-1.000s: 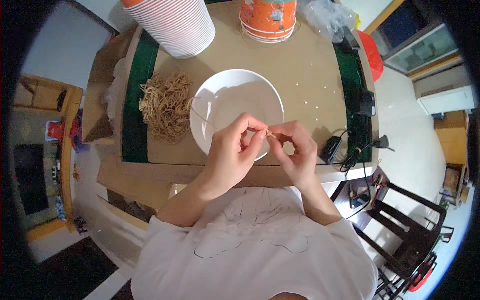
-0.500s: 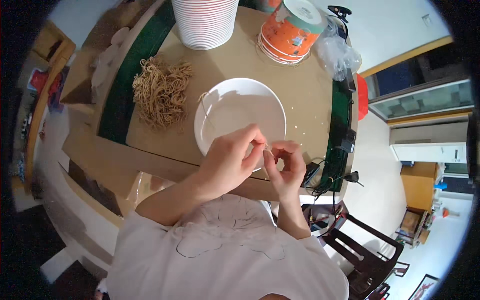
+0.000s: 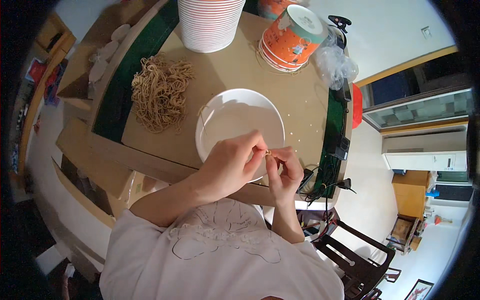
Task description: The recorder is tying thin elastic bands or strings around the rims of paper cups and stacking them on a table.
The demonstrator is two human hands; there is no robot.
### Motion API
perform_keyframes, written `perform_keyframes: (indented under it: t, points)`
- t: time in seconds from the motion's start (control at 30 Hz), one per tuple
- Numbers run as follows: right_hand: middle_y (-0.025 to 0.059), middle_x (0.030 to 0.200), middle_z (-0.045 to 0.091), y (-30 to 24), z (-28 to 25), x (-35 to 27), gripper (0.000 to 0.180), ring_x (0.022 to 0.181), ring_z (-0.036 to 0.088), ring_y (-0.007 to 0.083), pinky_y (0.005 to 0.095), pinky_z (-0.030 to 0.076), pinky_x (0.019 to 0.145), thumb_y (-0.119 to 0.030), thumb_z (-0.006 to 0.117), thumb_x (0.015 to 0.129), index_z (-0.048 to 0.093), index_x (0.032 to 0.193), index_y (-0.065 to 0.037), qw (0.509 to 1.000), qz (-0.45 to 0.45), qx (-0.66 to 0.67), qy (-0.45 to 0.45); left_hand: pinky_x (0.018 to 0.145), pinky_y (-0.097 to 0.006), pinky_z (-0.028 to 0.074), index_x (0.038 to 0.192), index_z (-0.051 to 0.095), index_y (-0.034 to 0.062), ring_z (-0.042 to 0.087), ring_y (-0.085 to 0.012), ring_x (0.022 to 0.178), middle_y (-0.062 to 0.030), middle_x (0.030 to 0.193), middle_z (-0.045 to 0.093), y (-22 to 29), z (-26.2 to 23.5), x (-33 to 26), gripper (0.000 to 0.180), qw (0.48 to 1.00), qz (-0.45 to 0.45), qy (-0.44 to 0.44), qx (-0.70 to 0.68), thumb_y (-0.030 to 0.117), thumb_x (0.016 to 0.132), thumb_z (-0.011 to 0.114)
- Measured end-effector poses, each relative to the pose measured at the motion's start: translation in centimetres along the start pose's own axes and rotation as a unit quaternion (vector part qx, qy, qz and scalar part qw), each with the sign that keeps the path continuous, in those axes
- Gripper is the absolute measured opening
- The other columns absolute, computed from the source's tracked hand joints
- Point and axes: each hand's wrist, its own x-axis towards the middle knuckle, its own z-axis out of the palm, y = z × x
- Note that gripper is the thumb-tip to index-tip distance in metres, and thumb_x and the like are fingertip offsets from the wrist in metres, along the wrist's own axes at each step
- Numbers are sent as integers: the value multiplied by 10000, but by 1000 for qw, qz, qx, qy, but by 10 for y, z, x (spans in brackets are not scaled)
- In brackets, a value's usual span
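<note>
— From the head camera, what are the hands doing?

— The left hand (image 3: 232, 167) and the right hand (image 3: 284, 170) meet over the near rim of the white plate (image 3: 225, 122). Their fingers are pinched together on a small tan band (image 3: 268, 152), held between the fingertips of both hands. The left fingers (image 3: 256, 150) curl closed around it; the right fingers (image 3: 274, 162) close on it from the other side.

— Where does that band sit?

— Just above the plate's near edge, clear of the surface (image 3: 295, 100), between the two hands.

— What else lies on the surface?

— A loose pile of tan bands (image 3: 159, 92) lies to the left of the plate, just beside it but apart. A stack of white cups (image 3: 210, 22) stands at the far edge. To its right a stack of orange cups (image 3: 292, 37) leans tilted, and a crumpled clear bag (image 3: 334, 62) lies beside that. Black cables (image 3: 327, 177) hang at the right edge of the surface, near the right hand.

— And the person?

— A white sleeve (image 3: 150, 235) fills the lower part of the view, with both forearms coming up from it.
</note>
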Motion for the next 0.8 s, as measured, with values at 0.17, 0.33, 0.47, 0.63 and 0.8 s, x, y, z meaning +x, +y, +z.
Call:
perform_keyframes:
  t: [0.17,0.33,0.47,0.63,0.8]
  points:
    - [50,754,573,0,0,1,116,595,492,90,208,385,515,57,670,773,647,876,9,1000,-5,12,2,467,-256,392,941,538,7,517,-78,511,-67,748,603,7,-2,3,73,1000,3,-4,0,14,879,575]
    - [51,757,581,0,-1,0,143,601,500,90,206,388,513,70,680,762,655,889,8,1000,-19,-11,1,524,-284,438,931,525,4,579,-132,578,-100,756,611,-2,3,2,68,1000,-2,-5,2,47,899,567]
    - [48,747,579,-1,-2,0,152,605,505,89,200,387,506,75,684,758,660,892,6,1000,-22,-21,2,569,-326,462,936,505,8,618,-210,627,-125,760,610,1,2,2,86,999,-27,-9,20,78,916,551]
    - [45,731,578,-1,-2,1,151,599,506,88,199,389,502,65,700,753,666,885,-1,999,-41,-30,3,577,-362,468,929,490,19,632,-282,657,-145,759,601,5,2,2,75,998,-49,-20,34,77,918,537]
    - [50,736,580,-2,-3,0,123,598,509,93,207,394,503,50,690,770,670,879,-4,998,-33,-48,-8,531,-428,446,862,449,36,592,-347,627,-144,699,564,-2,6,2,136,996,11,10,93,130,912,534]
